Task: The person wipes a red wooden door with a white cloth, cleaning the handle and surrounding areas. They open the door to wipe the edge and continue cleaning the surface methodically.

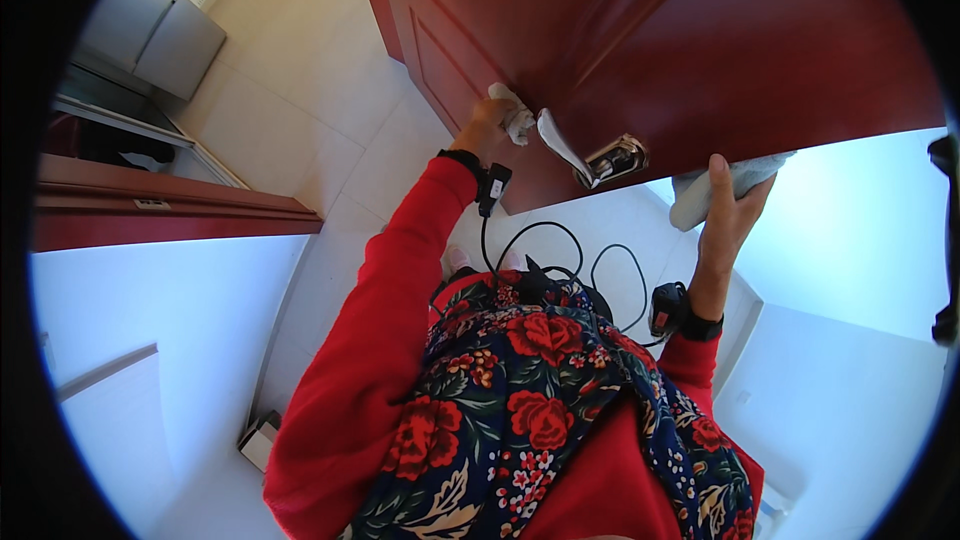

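Observation:
A reddish-brown panelled door [760, 50] stands ajar in front of me, with a shiny lever handle [560, 145] near its edge. My left hand [488, 123] is closed on a crumpled pale cloth [515, 118], which lies against the door face just left of the lever. On the other side, my right hand [732, 215] grips a light grey-green cloth [695, 202] at the door's edge, thumb toward the door face. Part of that cloth and several fingers are hidden behind my hand.
Black cables [545, 225] loop between the devices strapped to my wrists. To the left are a red-brown door frame [180, 202] and a grey cabinet [150, 30] on the pale tiled floor [300, 70]. A white wall [840, 370] stands on the right.

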Motion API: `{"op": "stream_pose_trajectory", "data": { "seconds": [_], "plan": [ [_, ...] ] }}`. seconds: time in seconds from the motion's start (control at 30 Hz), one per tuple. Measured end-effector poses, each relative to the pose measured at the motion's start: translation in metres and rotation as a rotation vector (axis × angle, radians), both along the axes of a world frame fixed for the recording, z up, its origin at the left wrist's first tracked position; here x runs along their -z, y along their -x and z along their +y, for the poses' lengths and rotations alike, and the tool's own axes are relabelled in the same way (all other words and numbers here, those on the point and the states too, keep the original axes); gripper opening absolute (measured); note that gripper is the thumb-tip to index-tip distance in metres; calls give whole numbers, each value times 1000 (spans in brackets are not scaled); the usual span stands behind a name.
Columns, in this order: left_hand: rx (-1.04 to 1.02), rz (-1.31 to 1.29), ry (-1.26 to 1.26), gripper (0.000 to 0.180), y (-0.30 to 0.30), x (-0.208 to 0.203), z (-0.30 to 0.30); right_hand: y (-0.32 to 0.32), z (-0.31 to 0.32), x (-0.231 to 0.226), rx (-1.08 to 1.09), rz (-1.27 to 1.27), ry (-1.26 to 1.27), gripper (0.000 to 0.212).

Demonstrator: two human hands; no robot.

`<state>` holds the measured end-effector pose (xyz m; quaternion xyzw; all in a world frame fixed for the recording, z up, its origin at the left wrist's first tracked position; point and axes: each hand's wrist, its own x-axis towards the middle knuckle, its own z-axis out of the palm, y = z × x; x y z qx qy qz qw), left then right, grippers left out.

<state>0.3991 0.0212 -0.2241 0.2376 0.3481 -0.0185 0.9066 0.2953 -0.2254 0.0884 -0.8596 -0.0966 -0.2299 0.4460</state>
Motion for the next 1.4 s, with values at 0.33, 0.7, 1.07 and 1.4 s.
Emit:
{"op": "stream_pose_trajectory", "data": {
  "seconds": [0.33,0.7,1.07,1.4],
  "plan": [
    [204,-383,-104,32,38,-54,0,-2,-1,4,-20,-12,-22,98],
    [274,-577,-239,36,59,-160,28,-2,1,4,-35,-4,-35,97],
    [178,-788,-448,40,64,-253,44,-3,-2,8,-36,-14,-45,96],
    [-14,-1063,-644,35,65,-347,63,-3,2,5,-44,-25,-46,97]
  ]
}}
